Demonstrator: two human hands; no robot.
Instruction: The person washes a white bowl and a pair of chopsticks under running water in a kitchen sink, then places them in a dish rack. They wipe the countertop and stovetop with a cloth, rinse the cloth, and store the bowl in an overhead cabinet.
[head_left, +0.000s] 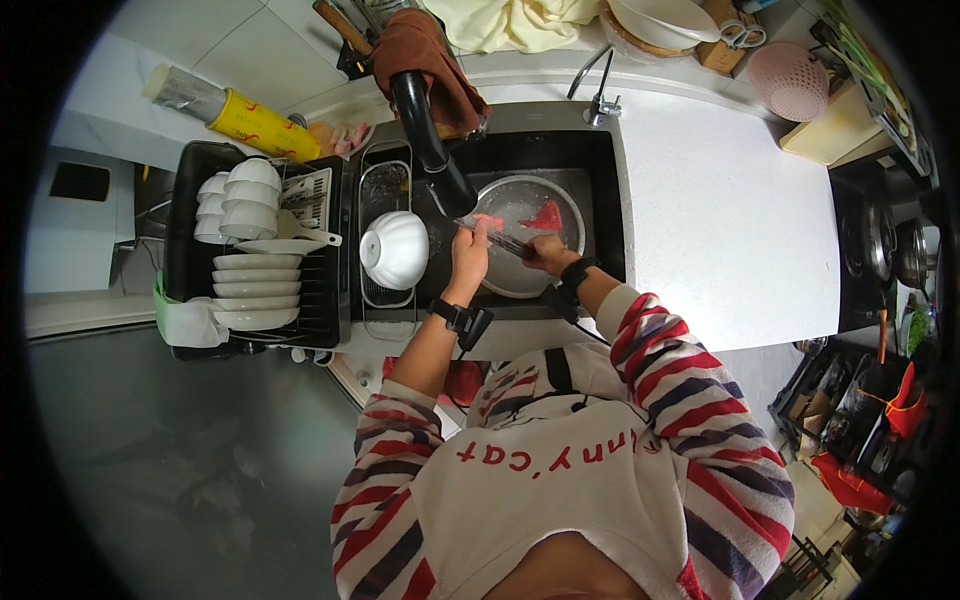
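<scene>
Over the sink (607, 161), my right hand (550, 255) grips the near end of a long, narrow, dark utensil (510, 243); its exact kind is too blurred to tell. My left hand (471, 251) is at the utensil's other end, its fingers pinching a soft pink piece (491, 222) against it. Both hands are above a round metal basin (579, 217) with water in it. A red piece (546, 216), cloth or food, lies in the basin. The black faucet (450, 187) reaches down close to my left fingers.
A white fluted bowl (394, 250) rests upside down on a wire sink basket (386, 176). Left of it stands a black dish rack (184, 247) with bowls and plates. A brown cloth (416, 56) drapes over the faucet's base. A white countertop (727, 225) extends right toward the stove (855, 292).
</scene>
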